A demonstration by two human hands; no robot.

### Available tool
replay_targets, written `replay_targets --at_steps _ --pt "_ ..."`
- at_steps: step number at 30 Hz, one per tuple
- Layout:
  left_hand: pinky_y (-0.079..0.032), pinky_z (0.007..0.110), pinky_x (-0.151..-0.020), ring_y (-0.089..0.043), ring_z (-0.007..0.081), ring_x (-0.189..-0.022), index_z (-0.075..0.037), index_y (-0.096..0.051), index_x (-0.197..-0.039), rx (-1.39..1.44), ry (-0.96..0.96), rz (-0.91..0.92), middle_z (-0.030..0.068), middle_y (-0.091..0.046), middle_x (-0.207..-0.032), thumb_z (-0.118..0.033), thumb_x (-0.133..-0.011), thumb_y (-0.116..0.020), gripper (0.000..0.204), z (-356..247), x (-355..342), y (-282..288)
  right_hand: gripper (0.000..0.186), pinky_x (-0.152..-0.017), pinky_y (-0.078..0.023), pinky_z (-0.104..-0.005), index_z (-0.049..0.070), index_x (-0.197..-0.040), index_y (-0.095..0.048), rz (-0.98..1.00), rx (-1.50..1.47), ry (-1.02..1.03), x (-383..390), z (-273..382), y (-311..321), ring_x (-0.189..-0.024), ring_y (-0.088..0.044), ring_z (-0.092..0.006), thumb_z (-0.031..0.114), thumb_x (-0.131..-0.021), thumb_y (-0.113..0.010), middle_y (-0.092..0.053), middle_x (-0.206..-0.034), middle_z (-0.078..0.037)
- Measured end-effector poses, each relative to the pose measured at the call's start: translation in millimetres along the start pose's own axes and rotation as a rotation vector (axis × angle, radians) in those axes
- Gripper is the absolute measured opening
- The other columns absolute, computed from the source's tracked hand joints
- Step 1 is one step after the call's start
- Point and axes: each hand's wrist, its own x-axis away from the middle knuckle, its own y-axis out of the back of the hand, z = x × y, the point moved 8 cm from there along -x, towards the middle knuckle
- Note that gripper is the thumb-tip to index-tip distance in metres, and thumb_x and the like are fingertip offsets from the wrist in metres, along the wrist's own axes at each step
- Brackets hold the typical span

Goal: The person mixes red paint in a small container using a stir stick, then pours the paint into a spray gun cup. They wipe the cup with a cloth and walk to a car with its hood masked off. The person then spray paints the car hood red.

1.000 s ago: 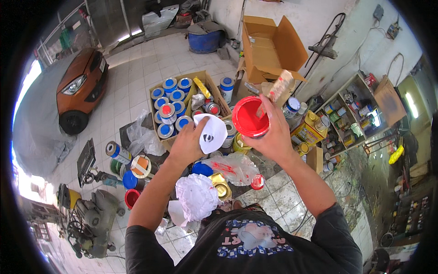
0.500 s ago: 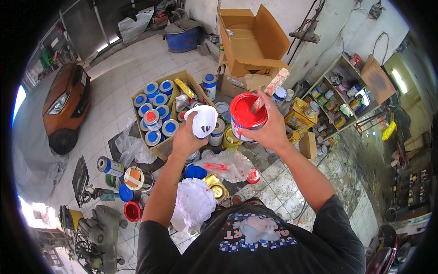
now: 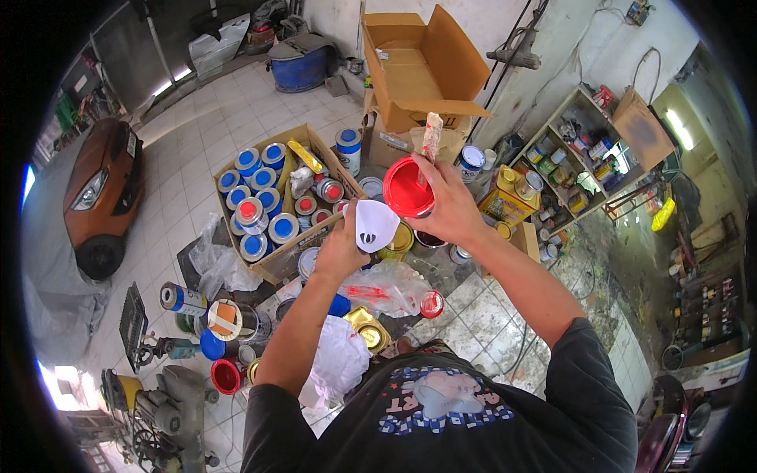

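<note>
My left hand [image 3: 341,251] is closed around a white paper cone [image 3: 377,221] with small dark marks on its side. My right hand [image 3: 451,206] grips an open can of red paint [image 3: 404,191] by its side, just right of the cone and close to it. The can leans toward the cone. A paint-smeared wooden stir stick [image 3: 431,135] stands in the paint, its upper end rising past my fingers. Whether any paint is leaving the can cannot be made out. Below both hands lies clear plastic with red smears [image 3: 378,290].
A cardboard box [image 3: 277,274] of blue-lidded cans stands to the left, a larger empty-looking carton [image 3: 422,59] behind. Several loose cans, a red-rimmed pot [image 3: 227,377] and a crumpled white cloth [image 3: 339,359] lie around my feet. Shelves [image 3: 564,142] stand right.
The red paint can has moved left toward the paper cone and tipped over more. The stick now stands more upright, and the view has shifted slightly.
</note>
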Motion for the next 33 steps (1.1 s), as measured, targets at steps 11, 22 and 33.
replay_targets --at_steps 11,22,33 --pt "-0.055 0.054 -0.099 -0.062 0.0536 -0.118 -0.007 -0.014 -0.162 0.105 -0.034 -0.015 0.0351 -0.058 -0.134 -0.008 -0.063 -0.087 0.123 4.7 2.4 2.6 0.1 -0.108 -0.046 -0.0556 0.015 -0.154 -0.044 0.051 0.198 0.241 -10.3 21.5 -27.2 -0.128 -0.055 -0.0437 0.032 -0.068 -0.092 -0.05 -0.142 -0.026" --pt "-0.055 0.056 -0.095 -0.064 0.0537 -0.114 -0.009 -0.014 -0.163 0.119 -0.066 -0.046 0.0354 -0.061 -0.131 -0.01 -0.064 -0.088 0.124 -2.7 7.9 9.2 0.101 -0.105 -0.046 -0.056 0.016 -0.155 -0.044 0.047 0.219 0.308 -14.4 26.5 -20.6 -0.125 -0.056 -0.0439 0.035 -0.068 -0.092 -0.049 -0.142 -0.023" --pt "-0.058 0.055 -0.088 -0.068 0.0514 -0.105 -0.011 -0.017 -0.161 0.109 -0.122 -0.093 0.0331 -0.068 -0.117 -0.017 -0.067 -0.091 0.119 -2.7 13.7 11.8 0.103 -0.107 -0.046 -0.0581 0.018 -0.156 -0.043 0.059 0.213 0.302 -16.3 24.7 -11.1 -0.128 -0.055 -0.0434 0.04 -0.068 -0.092 -0.049 -0.143 -0.022"
